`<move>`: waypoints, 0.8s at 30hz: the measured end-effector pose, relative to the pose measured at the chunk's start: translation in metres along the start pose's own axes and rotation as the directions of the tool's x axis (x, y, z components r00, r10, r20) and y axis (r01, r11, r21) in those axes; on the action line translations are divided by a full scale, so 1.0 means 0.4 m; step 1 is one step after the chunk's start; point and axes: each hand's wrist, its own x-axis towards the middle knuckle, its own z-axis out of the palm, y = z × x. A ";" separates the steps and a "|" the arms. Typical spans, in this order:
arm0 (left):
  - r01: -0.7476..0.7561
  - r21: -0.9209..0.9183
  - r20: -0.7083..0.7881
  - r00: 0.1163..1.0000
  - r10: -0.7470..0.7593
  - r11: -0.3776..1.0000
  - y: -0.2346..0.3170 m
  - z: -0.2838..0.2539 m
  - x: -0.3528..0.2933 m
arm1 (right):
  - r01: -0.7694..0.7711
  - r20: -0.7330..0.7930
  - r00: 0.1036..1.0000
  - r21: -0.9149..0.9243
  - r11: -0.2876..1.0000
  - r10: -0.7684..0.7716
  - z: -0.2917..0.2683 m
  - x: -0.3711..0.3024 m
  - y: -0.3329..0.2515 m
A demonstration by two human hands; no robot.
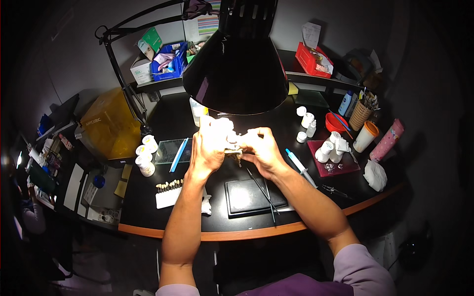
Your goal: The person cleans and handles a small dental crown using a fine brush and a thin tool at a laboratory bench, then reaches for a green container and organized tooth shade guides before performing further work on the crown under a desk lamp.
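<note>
Lamp (236,74); below it, left hand (207,150) closed round pale piece (233,146), right hand (262,152) at its edge, pinch unclear. Likely fine handling; next needs steady hold.

The lamp (237,74) is black, the bowl (331,125) red.

printed lettering (91,121) stands on the amber box (114,129).

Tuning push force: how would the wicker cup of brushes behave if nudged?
The wicker cup may tip, being tall with brushes jutting from its top. Its open weave suggests it's probably light itself and slightly springy when squeezed.
</note>
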 end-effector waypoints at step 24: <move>-0.168 -0.124 -0.116 0.981 0.154 0.978 -0.053 0.016 0.013 | 0.107 0.231 0.972 -0.278 0.955 -0.042 -0.099 0.065 -0.055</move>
